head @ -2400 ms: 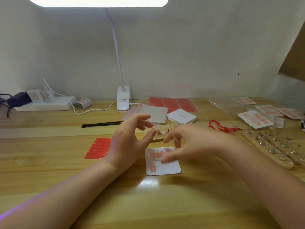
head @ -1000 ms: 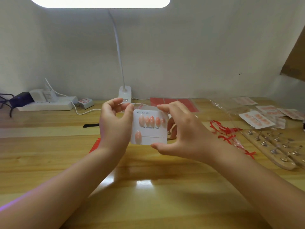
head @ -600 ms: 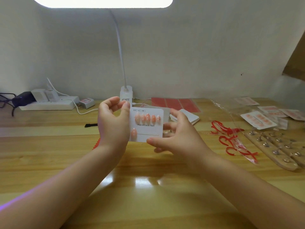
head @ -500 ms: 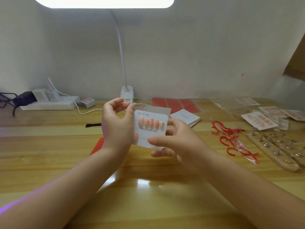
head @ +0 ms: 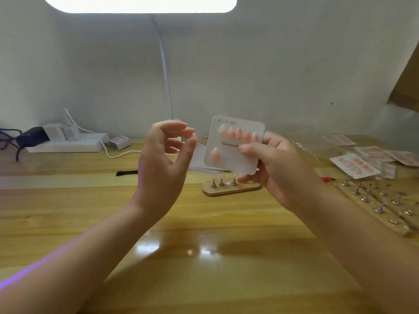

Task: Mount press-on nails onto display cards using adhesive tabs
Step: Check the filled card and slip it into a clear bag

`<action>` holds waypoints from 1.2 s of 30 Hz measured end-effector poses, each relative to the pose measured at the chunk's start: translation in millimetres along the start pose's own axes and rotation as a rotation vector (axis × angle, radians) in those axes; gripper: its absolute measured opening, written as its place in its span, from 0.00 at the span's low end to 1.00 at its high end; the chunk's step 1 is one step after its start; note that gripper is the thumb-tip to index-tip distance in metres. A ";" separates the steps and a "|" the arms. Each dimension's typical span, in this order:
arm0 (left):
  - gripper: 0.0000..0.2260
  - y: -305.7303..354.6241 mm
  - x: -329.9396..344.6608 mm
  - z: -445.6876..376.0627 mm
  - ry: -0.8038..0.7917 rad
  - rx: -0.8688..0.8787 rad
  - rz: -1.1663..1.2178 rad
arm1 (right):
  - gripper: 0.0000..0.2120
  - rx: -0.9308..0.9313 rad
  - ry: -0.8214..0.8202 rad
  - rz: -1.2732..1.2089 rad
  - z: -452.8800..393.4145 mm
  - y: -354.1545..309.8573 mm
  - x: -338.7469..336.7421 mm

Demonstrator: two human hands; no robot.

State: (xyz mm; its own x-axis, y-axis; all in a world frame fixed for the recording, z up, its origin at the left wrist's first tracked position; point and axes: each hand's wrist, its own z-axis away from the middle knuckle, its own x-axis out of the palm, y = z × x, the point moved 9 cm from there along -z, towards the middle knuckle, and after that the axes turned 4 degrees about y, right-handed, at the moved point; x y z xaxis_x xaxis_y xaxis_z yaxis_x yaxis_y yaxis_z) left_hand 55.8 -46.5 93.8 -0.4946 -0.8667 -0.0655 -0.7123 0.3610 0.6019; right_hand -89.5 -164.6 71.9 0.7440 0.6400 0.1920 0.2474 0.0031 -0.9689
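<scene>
Left hand point(head: 165, 164) has let go of white square display card point(head: 229, 155), now apart from it, fingers loosely curled, empty. Right hand point(head: 275, 168) alone pinches card's right edge, raised, face toward camera, likely for checking peach press-on nails point(head: 238, 133). Below grip: small wooden nail stand point(head: 229, 189) on table.

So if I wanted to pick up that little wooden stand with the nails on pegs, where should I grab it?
Probably by the two long edges of the wooden stand, coming from above at its left end. It lies flat on the table and its three pegs stand upright, so a grip low on the sides avoids them. The right hand holding the card hangs over its right end.
</scene>
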 end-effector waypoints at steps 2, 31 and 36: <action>0.10 10.8 1.4 1.5 -0.011 0.084 -0.049 | 0.08 -0.095 0.005 0.076 1.5 -15.3 -3.0; 0.04 77.1 16.7 21.3 -0.121 0.654 -0.334 | 0.05 -0.090 0.053 0.159 5.3 -24.0 1.1; 0.02 79.0 17.2 24.3 -0.115 0.709 -0.367 | 0.05 -0.089 0.052 0.175 6.8 -24.1 2.1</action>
State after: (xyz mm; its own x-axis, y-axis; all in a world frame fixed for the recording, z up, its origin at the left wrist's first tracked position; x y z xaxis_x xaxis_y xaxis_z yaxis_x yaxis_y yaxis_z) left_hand -21.1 -24.5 120.9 -0.1885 -0.9453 -0.2661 -0.9666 0.2265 -0.1202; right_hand -98.1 -158.1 94.6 0.8111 0.5840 0.0319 0.1637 -0.1743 -0.9710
